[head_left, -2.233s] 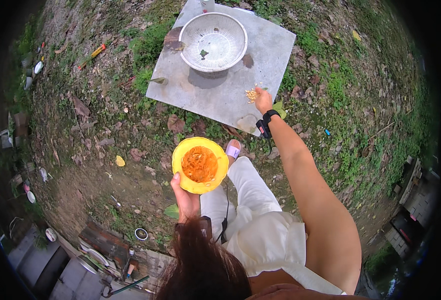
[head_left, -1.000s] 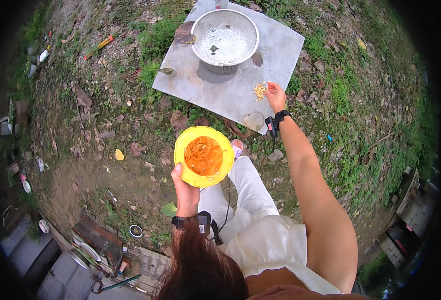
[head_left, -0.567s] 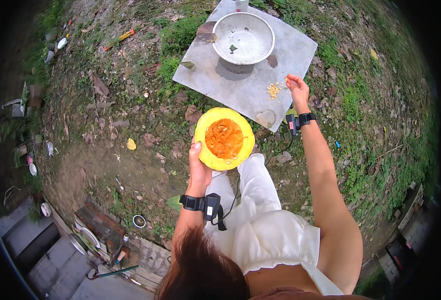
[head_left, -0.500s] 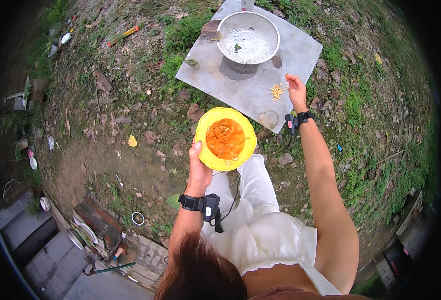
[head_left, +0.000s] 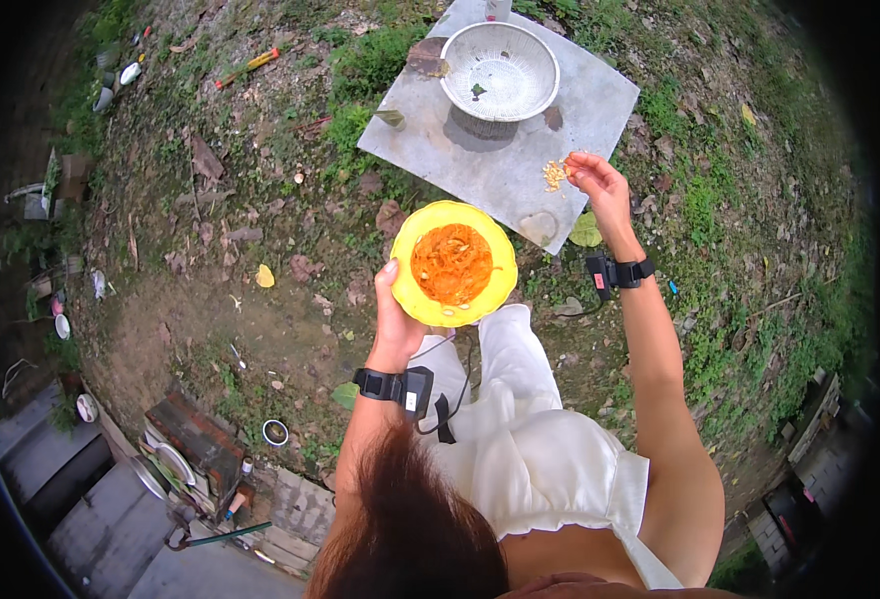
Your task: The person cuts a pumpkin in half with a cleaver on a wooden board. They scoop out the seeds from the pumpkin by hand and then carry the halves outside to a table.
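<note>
A halved pumpkin [head_left: 501, 256] with thick yellow flesh faces up in my left hand [head_left: 394, 317], the thumb lying over its near-left rim. Its hollow is filled with stringy orange pulp [head_left: 452, 268], and a few pale seeds stick to the lower edge. Over the right part of the grey slab, my right hand [head_left: 604, 188] has its thumb and fingers pinched together beside a small heap of pumpkin seeds [head_left: 554, 177]. Whatever lies between those fingertips is too small to make out.
A white plastic basket [head_left: 501, 72] with a leaf bit in it stands on the grey slab [head_left: 420, 130]. Dry leaves lie on the slab. Around it is ground with weeds and litter; a yellow-orange stick [head_left: 247, 68] lies far left, boards and dishes lower left.
My right hand has come nearer and turned, its fingertips now beside the seed heap. The pumpkin half has moved slightly up, still in my left hand.
</note>
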`<state>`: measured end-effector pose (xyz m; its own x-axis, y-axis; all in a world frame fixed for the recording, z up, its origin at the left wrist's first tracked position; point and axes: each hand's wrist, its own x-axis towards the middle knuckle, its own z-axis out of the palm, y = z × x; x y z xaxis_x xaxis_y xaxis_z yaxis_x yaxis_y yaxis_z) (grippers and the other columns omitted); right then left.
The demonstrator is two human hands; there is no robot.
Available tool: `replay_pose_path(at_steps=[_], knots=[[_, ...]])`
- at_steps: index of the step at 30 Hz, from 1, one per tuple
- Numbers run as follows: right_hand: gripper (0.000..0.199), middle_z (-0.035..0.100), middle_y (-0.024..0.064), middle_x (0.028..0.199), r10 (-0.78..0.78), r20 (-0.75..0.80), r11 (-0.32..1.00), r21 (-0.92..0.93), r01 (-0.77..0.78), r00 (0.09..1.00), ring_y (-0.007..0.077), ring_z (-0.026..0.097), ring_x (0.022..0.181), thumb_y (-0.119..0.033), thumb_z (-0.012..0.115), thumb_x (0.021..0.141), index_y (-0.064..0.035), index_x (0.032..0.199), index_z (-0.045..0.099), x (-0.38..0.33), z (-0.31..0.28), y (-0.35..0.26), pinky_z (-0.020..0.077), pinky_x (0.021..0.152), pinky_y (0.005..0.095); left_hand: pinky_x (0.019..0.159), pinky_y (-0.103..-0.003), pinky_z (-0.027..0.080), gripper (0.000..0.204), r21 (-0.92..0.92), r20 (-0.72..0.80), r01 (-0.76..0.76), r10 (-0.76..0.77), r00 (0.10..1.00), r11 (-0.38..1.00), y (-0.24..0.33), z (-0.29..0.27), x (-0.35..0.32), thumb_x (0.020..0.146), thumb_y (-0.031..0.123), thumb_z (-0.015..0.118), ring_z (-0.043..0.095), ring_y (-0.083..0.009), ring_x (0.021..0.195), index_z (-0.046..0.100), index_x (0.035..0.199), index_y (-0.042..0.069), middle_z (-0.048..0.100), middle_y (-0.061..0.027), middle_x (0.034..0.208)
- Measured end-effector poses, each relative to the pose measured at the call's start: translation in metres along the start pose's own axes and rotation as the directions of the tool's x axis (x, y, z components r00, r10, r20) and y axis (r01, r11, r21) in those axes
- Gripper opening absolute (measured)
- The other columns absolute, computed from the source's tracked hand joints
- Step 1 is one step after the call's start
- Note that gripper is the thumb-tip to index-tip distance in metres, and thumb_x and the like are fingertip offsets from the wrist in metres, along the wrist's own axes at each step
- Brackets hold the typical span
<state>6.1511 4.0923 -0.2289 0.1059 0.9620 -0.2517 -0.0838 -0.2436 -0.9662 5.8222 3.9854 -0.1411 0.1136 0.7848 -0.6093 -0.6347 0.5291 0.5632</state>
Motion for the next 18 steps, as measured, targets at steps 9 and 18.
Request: replay_pose_path(at_steps=[9,18], knots=[[0.043,0.058,0.0166,0.134,0.214,0.545,0.977,-0.116,-0.180,0.810,0.0212,0.058,0.122,0.001,0.050,0.098,0.0060,0.140,0.046,-0.129,0.118,-0.097,0.0458,0.105,0.0313,0.100,-0.036,0.050,0.061,0.145,0.099,-0.082,0.068,0.993,0.986,0.015,-0.004,-0.015,0.094,0.034,0.054,0.056,-0.0221,0.122,0.036,0.144,0.005,0.051,-0.0130,0.135],[0.032,0.060,0.0118,0.115,0.429,0.299,0.726,0.447,-0.522,0.852,0.0213,0.060,0.105,0.004,0.049,0.088,0.0050,0.119,0.055,-0.179,0.191,-0.072,0.0478,0.093,0.0325,0.105,-0.034,0.042,0.071,0.380,0.192,-0.377,0.327,0.925,0.845,0.006,-0.015,-0.052,0.086,0.017,0.067,0.051,-0.0214,0.123,0.035,0.147,0.001,0.048,-0.0134,0.138]])
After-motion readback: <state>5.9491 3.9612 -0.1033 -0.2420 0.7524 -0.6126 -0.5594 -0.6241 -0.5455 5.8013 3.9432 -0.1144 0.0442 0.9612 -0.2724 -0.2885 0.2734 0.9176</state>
